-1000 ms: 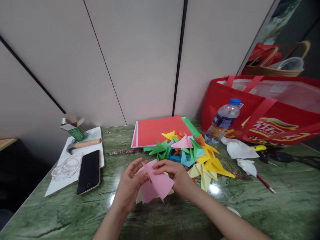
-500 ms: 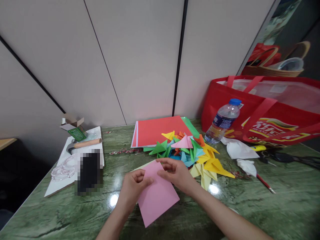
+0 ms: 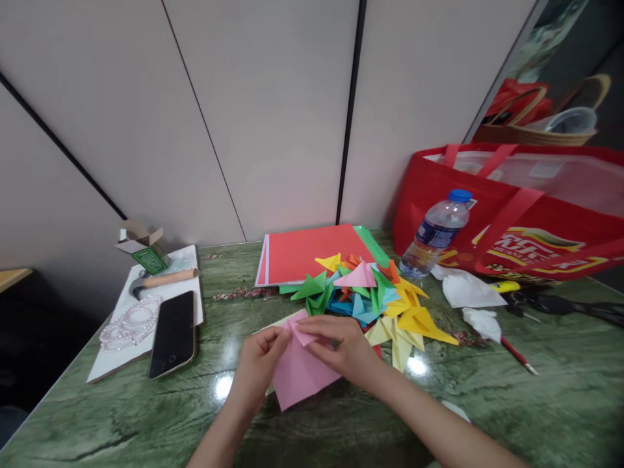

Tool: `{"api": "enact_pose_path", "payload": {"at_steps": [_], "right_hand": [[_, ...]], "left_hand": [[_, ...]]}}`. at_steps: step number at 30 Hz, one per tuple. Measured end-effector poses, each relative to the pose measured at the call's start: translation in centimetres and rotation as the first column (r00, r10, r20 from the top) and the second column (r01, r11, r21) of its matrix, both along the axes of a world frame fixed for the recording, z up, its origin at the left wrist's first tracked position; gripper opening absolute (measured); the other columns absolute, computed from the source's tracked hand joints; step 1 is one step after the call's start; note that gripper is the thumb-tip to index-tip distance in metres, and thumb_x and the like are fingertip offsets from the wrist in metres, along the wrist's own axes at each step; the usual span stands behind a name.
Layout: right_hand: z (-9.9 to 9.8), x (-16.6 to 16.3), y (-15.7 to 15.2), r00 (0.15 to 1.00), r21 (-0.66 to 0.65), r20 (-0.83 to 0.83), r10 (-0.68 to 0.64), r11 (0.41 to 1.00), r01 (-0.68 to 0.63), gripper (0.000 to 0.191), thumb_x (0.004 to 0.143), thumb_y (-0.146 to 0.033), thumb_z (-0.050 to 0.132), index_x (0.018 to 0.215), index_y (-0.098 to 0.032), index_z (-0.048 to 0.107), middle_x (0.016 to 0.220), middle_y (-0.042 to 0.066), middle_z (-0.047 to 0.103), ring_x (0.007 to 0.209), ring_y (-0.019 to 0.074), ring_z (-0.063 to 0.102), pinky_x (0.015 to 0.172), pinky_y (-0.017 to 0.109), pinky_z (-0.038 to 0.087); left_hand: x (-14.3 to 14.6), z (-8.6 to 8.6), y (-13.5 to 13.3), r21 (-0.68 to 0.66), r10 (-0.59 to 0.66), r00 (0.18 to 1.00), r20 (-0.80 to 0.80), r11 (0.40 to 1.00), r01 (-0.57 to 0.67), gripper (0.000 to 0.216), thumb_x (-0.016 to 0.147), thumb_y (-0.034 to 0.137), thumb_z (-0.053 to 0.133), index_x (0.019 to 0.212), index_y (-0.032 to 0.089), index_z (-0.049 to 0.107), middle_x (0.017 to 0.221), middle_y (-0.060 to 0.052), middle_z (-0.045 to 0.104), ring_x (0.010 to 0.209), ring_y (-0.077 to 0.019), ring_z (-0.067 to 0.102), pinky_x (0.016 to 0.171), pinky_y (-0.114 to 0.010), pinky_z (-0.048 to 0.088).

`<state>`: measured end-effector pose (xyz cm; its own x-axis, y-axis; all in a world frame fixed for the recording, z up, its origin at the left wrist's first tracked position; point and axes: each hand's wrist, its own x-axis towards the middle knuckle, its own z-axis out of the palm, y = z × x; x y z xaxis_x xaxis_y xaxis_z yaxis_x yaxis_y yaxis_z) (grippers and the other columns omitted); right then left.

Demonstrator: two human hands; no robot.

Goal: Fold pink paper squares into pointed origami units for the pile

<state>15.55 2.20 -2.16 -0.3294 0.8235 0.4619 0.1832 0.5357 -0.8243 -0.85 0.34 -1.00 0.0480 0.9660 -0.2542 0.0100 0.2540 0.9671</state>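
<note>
1. On the green tabletop (image 3: 121,416), just in front of the person, lies the pink paper (image 3: 297,380), its top corner folded over.
2. The left hand (image 3: 258,364) reaches in from below, fingers curled, pinching the paper's upper left edge.
3. The right hand (image 3: 344,348) comes in from the right, palm down, fingertips gripping the folded flap.
4. Both forearms slant inward; the pile of folded papers (image 3: 375,299) lies just behind the right hand.

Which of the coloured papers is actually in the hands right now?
The pink sheet, pinched near its upper corner by the left hand and right hand. The folded pieces and the red stack lie behind it, not held.
</note>
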Motion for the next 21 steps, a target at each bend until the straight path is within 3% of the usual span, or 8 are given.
{"api": "enact_pose_path", "payload": {"at_steps": [6,11,16,21], "right_hand": [[0.44,0.04,0.23,0.998,-0.215,-0.068,0.013,0.976,-0.027,0.016,0.079,-0.025,0.055,0.082,-0.020,0.070,0.085,0.005,0.071,0.082,0.0181,0.064,0.072,0.029,0.050],[0.13,0.00,0.49,0.993,-0.436,-0.117,-0.006,0.899,-0.046,0.011,0.070,-0.025,0.064,0.076,-0.017,0.067,0.074,0.003,0.068,0.066,0.0139,0.060,0.058,0.023,0.047],[-0.11,0.02,0.70,0.983,-0.538,-0.186,0.002,0.837,-0.104,0.019,0.061,-0.029,0.072,0.066,-0.015,0.061,0.063,-0.002,0.060,0.056,0.0087,0.053,0.052,0.020,0.043],[0.01,0.03,0.72,0.969,-0.612,-0.247,-0.016,0.778,-0.143,0.028,0.055,-0.033,0.075,0.065,-0.015,0.057,0.060,-0.004,0.056,0.052,0.0066,0.049,0.049,0.019,0.039]], "left_hand": [[-0.24,0.13,0.06,0.002,0.019,1.000,-0.025,1.000,-0.019,0.030,0.066,0.042,0.065,0.073,0.013,0.068,0.059,-0.002,0.062,0.051,-0.0117,0.049,0.047,-0.019,0.033],[-0.26,0.00,0.05,0.023,-0.013,0.998,-0.066,1.000,0.014,0.033,0.067,0.045,0.063,0.070,0.013,0.067,0.055,-0.001,0.059,0.050,-0.0114,0.047,0.046,-0.018,0.032],[-0.07,0.07,0.02,0.001,-0.022,0.999,-0.050,1.000,0.022,0.035,0.063,0.047,0.067,0.061,0.012,0.064,0.053,-0.001,0.059,0.047,-0.0100,0.046,0.043,-0.018,0.031],[0.04,0.22,-0.02,-0.094,-0.089,0.994,0.060,0.991,0.095,0.034,0.060,0.044,0.071,0.073,0.013,0.064,0.055,-0.002,0.062,0.048,-0.0120,0.053,0.046,-0.019,0.036]]}}
